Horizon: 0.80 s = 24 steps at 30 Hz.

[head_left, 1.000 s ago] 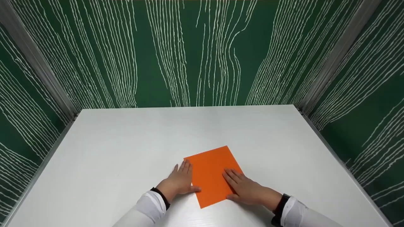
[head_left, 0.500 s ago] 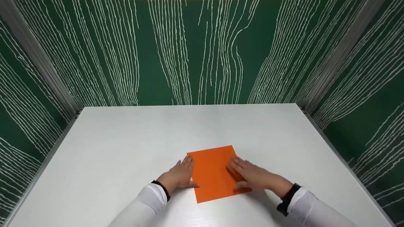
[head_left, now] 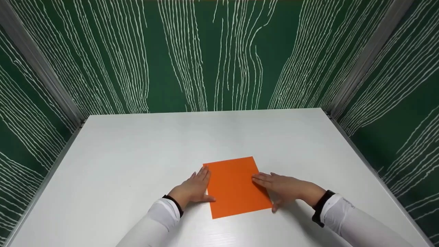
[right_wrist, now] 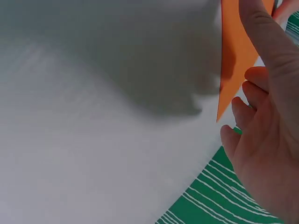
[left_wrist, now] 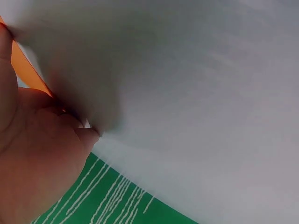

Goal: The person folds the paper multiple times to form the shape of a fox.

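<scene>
A square sheet of orange paper (head_left: 235,188) lies flat on the white table in the head view, turned slightly askew. My left hand (head_left: 192,189) rests along its left edge, fingers straight and pointing away, thumb on the paper near the lower left. At the right edge is my right hand (head_left: 284,187), its straight fingertips over the sheet and its thumb by the lower right corner. In the left wrist view only a strip of the paper (left_wrist: 29,72) shows past the hand. The right wrist view has a pointed corner of paper (right_wrist: 231,70) beside the extended fingers.
The white table (head_left: 154,144) reaches back to a green wall (head_left: 168,99) with pale wavy vertical lines. Similar side panels and grey metal posts (head_left: 370,58) flank it. Both wrists wear black bands (head_left: 173,206) over white sleeves.
The paper has turned slightly clockwise, its edges now squarer to the table. My right hand has moved right, from over the sheet to its edge. The left hand stays at the left edge.
</scene>
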{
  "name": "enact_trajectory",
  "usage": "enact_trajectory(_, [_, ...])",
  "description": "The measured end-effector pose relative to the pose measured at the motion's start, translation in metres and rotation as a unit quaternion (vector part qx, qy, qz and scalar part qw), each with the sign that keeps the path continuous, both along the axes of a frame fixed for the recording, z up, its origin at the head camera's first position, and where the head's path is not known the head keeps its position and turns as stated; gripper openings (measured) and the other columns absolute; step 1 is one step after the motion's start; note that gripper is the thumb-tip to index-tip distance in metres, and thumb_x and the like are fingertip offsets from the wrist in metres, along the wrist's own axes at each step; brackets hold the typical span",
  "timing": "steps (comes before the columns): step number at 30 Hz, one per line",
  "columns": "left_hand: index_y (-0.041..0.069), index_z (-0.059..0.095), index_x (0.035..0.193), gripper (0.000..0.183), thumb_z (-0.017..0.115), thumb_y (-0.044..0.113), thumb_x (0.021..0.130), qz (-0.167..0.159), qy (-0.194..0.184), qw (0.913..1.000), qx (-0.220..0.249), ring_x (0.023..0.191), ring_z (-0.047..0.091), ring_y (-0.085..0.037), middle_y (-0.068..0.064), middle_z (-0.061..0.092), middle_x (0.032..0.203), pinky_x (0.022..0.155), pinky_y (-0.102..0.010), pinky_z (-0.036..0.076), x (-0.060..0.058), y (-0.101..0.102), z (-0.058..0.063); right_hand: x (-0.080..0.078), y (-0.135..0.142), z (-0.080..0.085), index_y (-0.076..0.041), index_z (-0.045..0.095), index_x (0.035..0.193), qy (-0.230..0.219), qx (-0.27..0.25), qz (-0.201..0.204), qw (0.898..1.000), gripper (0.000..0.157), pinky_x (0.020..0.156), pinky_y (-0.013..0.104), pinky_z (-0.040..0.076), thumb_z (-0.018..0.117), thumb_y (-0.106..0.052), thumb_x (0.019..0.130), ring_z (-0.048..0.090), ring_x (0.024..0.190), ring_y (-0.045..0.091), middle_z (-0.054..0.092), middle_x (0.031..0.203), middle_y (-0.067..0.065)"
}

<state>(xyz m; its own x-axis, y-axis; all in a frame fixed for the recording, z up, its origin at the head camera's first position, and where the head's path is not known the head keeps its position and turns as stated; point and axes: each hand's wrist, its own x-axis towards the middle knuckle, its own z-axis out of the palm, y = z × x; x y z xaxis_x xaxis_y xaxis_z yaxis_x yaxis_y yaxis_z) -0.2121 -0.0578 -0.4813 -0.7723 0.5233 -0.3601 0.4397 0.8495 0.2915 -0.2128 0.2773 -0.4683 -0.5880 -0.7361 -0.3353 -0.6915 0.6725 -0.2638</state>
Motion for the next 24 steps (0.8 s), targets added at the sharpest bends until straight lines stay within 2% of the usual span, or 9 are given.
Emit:
enact_trajectory(5, [-0.002, 0.014, 0.154, 0.099, 0.064, 0.053, 0.088, 0.003, 0.001, 1.0, 0.009, 0.151, 0.005, -0.028, -0.017, 0.008, 0.162, 0.121, -0.044, 0.012, 0.0, 0.0, 0.001, -0.001, 0.0, -0.007, -0.01, 0.024, 0.154, -0.021, 0.001, -0.023, 1.0, 0.104, 0.115, 0.054, 0.021, 0.083, -0.031, 0.071, 0.019, 0.148, 0.032, 0.02, 0.162, 0.009])
enact_trajectory(8, [-0.003, 0.015, 0.153, 0.1, 0.065, 0.052, 0.087, 0.006, 0.001, 0.9999, 0.016, 0.151, 0.006, -0.029, -0.018, 0.009, 0.162, 0.12, -0.045, 0.013, 0.001, -0.001, 0.001, -0.001, 0.0, -0.01, -0.011, 0.025, 0.154, -0.043, -0.014, -0.037, 0.998, 0.103, 0.115, 0.054, 0.02, 0.082, -0.032, 0.071, 0.019, 0.148, 0.032, 0.02, 0.162, 0.008])
enact_trajectory(12, [-0.004, 0.016, 0.153, 0.1, 0.066, 0.051, 0.086, 0.013, 0.001, 0.9998, 0.015, 0.151, 0.006, -0.03, -0.018, 0.008, 0.162, 0.12, -0.046, 0.013, 0.002, -0.004, -0.001, 0.0, -0.001, -0.014, -0.013, 0.026, 0.154, -0.05, -0.029, -0.043, 0.997, 0.101, 0.114, 0.055, 0.022, 0.08, -0.035, 0.071, 0.019, 0.147, 0.034, 0.021, 0.162, 0.007])
enact_trajectory(21, [-0.005, 0.018, 0.152, 0.098, 0.064, 0.053, 0.087, 0.018, 0.025, 0.9993, 0.018, 0.15, 0.01, -0.032, -0.02, 0.011, 0.161, 0.12, -0.046, 0.017, 0.006, 0.001, -0.002, 0.004, 0.0, -0.01, -0.011, 0.032, 0.152, -0.023, -0.024, -0.046, 0.998, 0.094, 0.113, 0.054, 0.026, 0.081, -0.029, 0.074, 0.025, 0.146, 0.034, 0.027, 0.159, 0.009])
enact_trajectory(24, [-0.005, 0.019, 0.152, 0.098, 0.063, 0.054, 0.087, 0.015, 0.03, 0.9993, 0.014, 0.15, 0.011, -0.032, -0.02, 0.013, 0.161, 0.119, -0.045, 0.018, 0.008, 0.005, -0.003, 0.006, 0.002, -0.009, -0.011, 0.037, 0.15, 0.001, -0.028, -0.047, 0.998, 0.084, 0.111, 0.053, 0.031, 0.078, -0.027, 0.079, 0.033, 0.142, 0.037, 0.034, 0.156, 0.008])
